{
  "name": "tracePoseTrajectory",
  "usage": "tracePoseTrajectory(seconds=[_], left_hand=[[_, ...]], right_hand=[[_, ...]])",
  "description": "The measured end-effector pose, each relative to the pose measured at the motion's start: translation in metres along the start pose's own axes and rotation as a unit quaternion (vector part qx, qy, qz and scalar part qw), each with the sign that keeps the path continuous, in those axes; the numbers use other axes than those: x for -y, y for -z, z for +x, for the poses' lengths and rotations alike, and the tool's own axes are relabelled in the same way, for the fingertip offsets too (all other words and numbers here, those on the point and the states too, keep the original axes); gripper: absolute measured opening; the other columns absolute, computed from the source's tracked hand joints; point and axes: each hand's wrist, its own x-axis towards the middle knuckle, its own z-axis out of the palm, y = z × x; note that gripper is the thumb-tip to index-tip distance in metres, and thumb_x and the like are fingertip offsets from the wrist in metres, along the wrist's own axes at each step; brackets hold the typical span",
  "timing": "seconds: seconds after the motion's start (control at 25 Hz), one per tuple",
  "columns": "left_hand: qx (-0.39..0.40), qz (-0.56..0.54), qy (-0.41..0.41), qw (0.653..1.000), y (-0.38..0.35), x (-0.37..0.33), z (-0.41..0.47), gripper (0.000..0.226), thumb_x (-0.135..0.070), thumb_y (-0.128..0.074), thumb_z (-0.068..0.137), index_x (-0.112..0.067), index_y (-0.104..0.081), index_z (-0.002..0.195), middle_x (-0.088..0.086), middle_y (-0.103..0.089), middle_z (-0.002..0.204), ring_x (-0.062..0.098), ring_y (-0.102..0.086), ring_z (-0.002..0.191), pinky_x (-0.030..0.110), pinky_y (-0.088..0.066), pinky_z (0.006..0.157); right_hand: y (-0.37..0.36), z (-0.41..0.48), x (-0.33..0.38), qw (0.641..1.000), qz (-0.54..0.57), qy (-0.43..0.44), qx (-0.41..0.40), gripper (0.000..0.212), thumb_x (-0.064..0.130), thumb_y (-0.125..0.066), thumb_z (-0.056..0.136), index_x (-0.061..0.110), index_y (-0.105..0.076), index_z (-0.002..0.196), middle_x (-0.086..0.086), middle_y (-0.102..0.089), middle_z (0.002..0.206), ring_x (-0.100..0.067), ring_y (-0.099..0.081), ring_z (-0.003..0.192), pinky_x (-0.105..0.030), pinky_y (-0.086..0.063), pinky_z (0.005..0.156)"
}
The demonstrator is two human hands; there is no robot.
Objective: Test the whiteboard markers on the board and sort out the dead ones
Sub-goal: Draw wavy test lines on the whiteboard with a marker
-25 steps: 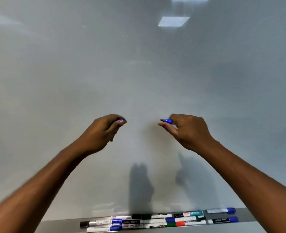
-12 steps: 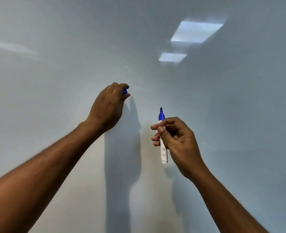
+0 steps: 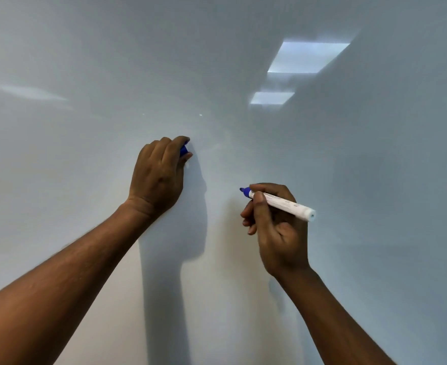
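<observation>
The whiteboard [image 3: 348, 180] fills the whole view and bears no ink marks. My right hand [image 3: 275, 227] grips an uncapped blue marker [image 3: 282, 204] with a white barrel. Its blue tip points left and sits at or very near the board surface. My left hand [image 3: 161, 177] rests against the board, up and to the left of the marker. Its fingers are closed on the blue cap [image 3: 183, 150], of which only a small part shows.
Reflections of two ceiling lights [image 3: 306, 57] show on the board at the upper right. Shadows of both arms fall on the board below my hands. The marker tray is out of view.
The view has risen, so the tray with the other markers has dropped out of sight. My right hand turned the marker from upright to tip-left at the board. My left hand settled on the board.
</observation>
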Motion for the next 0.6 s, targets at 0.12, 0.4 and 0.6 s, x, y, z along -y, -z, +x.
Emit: tracePoseTrajectory(seconds=[0.12, 0.4, 0.6], left_hand=[[-0.007, 0.001, -0.012, 1.000, -0.001, 0.001, 0.000, 0.032, -0.021, -0.040, 0.099, 0.003, -0.056, 0.112, 0.020, -0.061, 0.082, 0.034, -0.055, 0.068, 0.035, -0.039, 0.065], [-0.027, -0.015, -0.017, 0.999, -0.003, 0.004, -0.003, 0.033, -0.021, -0.039, 0.099, 0.004, -0.056, 0.113, 0.020, -0.062, 0.083, 0.034, -0.055, 0.068, 0.035, -0.040, 0.065], [-0.035, -0.024, -0.017, 0.999, -0.003, 0.005, -0.003, 0.032, -0.021, -0.041, 0.099, 0.004, -0.056, 0.113, 0.021, -0.062, 0.083, 0.035, -0.056, 0.067, 0.039, -0.045, 0.062]], right_hand=[[-0.008, 0.019, -0.002, 0.985, -0.143, 0.086, -0.041, 0.008, 0.017, -0.056, 0.090, 0.013, -0.061, 0.095, 0.006, -0.060, 0.068, -0.014, -0.059, 0.055, -0.031, -0.050, 0.051], [-0.013, 0.035, -0.010, 0.949, -0.249, 0.153, -0.119, 0.018, 0.006, -0.067, 0.082, 0.002, -0.052, 0.073, -0.006, -0.052, 0.053, -0.018, -0.049, 0.043, -0.030, -0.039, 0.042], [-0.002, -0.005, -0.022, 0.930, -0.312, 0.162, -0.108, 0.014, 0.004, -0.068, 0.078, 0.002, -0.056, 0.071, -0.005, -0.052, 0.051, -0.019, -0.046, 0.040, -0.022, -0.036, 0.043]])
